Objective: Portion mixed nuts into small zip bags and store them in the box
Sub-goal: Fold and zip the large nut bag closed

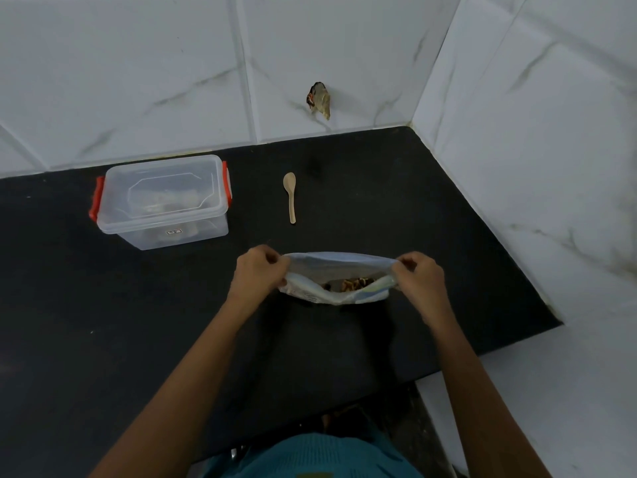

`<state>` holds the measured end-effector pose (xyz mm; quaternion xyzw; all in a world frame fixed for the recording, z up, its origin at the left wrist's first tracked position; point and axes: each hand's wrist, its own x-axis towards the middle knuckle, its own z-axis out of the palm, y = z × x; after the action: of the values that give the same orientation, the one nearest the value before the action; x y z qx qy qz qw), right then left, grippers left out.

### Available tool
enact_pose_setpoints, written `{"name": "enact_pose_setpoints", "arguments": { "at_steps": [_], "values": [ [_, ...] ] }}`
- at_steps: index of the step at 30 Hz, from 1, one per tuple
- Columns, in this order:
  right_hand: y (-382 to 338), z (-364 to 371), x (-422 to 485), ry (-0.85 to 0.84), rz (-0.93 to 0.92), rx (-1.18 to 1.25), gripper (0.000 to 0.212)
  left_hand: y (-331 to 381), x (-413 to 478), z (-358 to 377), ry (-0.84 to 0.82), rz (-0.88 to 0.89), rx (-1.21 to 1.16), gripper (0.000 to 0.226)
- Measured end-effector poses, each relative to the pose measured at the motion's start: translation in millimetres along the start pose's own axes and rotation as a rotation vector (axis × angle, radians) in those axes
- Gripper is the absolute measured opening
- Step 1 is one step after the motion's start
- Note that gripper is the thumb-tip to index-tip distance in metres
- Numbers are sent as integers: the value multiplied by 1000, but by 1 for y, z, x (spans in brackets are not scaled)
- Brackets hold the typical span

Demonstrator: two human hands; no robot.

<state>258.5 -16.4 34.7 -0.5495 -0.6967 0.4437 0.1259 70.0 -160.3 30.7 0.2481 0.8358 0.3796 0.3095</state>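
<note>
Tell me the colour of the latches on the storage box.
Red: both latches on the clear box are red, best seen in the head view.

Clear box (165,201) with red latches (97,200), tan spoon (290,194), black counter (103,322)

The sticker (174,232) on the box (138,232) is unreadable.

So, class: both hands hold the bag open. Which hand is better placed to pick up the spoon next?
Probably the left hand: the spoon lies just beyond it, while the right hand is further off, across the bag.
</note>
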Motion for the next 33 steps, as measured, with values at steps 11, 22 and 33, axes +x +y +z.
{"name": "enact_pose_setpoints", "arguments": {
  "at_steps": [11,22,33],
  "values": [
    [-7,-5,-7,-260,242,516,21,10,-5,-2,-110,-102,-120,10],
    [12,-23,-1,-387,420,1265,27,2,-12,-13,-399,-471,-1276,23],
    [12,-7,3,-477,388,1256,74,8,-9,0,-306,-315,-1064,11]
  ]
}}
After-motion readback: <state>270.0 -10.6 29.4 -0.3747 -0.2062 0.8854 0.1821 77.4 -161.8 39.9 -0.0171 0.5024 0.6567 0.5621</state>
